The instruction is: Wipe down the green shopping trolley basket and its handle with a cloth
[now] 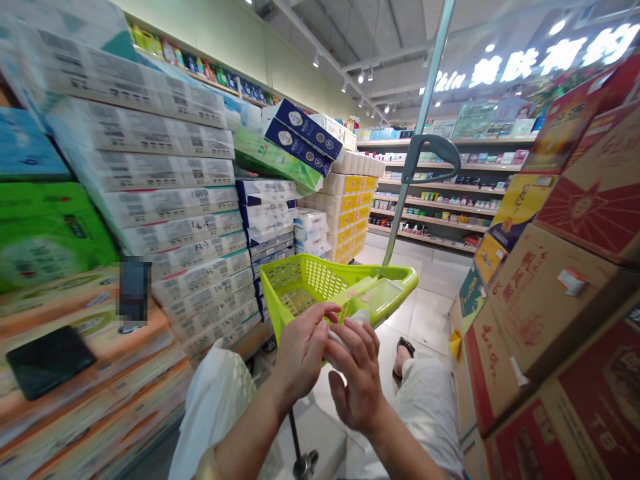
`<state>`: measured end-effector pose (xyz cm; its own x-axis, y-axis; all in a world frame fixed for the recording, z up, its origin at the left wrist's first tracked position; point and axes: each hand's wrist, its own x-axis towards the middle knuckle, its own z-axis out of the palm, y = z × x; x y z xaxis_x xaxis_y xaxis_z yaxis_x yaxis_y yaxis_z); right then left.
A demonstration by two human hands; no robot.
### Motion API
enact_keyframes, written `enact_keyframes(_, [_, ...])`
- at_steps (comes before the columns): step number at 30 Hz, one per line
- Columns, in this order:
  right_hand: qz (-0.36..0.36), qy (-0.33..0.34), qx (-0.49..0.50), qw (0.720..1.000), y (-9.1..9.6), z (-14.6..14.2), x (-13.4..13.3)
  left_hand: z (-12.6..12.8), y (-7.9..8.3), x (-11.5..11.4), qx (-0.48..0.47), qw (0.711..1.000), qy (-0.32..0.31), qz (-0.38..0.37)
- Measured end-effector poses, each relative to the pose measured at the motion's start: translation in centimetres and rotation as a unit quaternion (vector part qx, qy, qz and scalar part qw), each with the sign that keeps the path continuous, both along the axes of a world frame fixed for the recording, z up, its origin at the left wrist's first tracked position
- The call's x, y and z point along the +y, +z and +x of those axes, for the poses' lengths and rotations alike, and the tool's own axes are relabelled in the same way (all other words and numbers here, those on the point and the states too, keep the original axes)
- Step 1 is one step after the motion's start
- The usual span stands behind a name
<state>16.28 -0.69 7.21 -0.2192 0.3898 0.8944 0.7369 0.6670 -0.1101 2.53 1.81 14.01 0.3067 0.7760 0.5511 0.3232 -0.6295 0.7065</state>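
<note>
Both of my hands meet low in the middle of the view, just in front of a lime-green shopping basket (295,283). My left hand (301,350) curls its fingers around a small pale package (350,321) that lies against the basket's near rim. My right hand (356,377) presses on the same package from the right, palm turned inward, fingers bent over it. Most of the package is hidden by the fingers. A grey pull handle (429,157) on a metal pole rises from the basket toward the upper right.
Tall stacks of wrapped tissue packs (170,200) fill the left side. Brown and red cartons (555,293) are piled on the right. A tiled aisle runs ahead to product shelves (440,200). My sandalled foot (404,353) shows below the basket.
</note>
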Motion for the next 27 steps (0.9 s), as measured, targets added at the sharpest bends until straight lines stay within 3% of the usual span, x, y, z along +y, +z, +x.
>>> enact_keyframes(4, [-0.002,0.008,-0.022,1.000,1.6,2.8,2.2,-0.2,-0.1,0.2,0.028,0.999,0.023,0.023])
enact_keyframes(9, [-0.134,-0.035,-0.015,0.990,5.3,7.2,5.8,0.4,-0.6,0.6,0.019,0.998,0.042,0.037])
enact_keyframes(13, [-0.185,-0.100,-0.028,0.977,6.8,7.3,6.6,1.0,-0.9,1.0,0.026,0.997,0.046,0.049])
enact_keyframes(19, [-0.216,-0.022,-0.151,0.964,8.1,5.1,6.5,0.8,-0.8,1.4,0.028,0.995,0.060,0.080])
enact_keyframes(27, [-0.294,-0.146,-0.019,0.945,6.9,11.1,10.8,-1.4,-0.1,2.6,0.060,0.995,0.042,0.067])
